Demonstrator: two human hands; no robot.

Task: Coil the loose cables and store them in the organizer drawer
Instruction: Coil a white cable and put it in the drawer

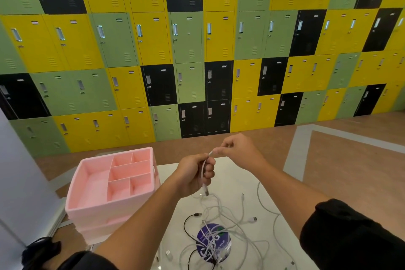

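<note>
My left hand (195, 173) grips a white cable (204, 178) above the table, fingers curled round it, with a plug end dangling just below the fist. My right hand (237, 149) pinches the same cable's upper end right beside the left hand. Below them a tangle of white cables (232, 226) and a black cable (186, 226) lies loose on the white table (269, 247). The pink organizer (87, 184) stands at the table's left, its top tray open with several empty compartments.
A round blue sticker or disc (213, 242) lies under the tangle. A wall of yellow, green and black lockers (197, 50) rises beyond a brown floor. A grey wall panel (17, 182) stands at the left. A small white plug (168, 253) lies near the front.
</note>
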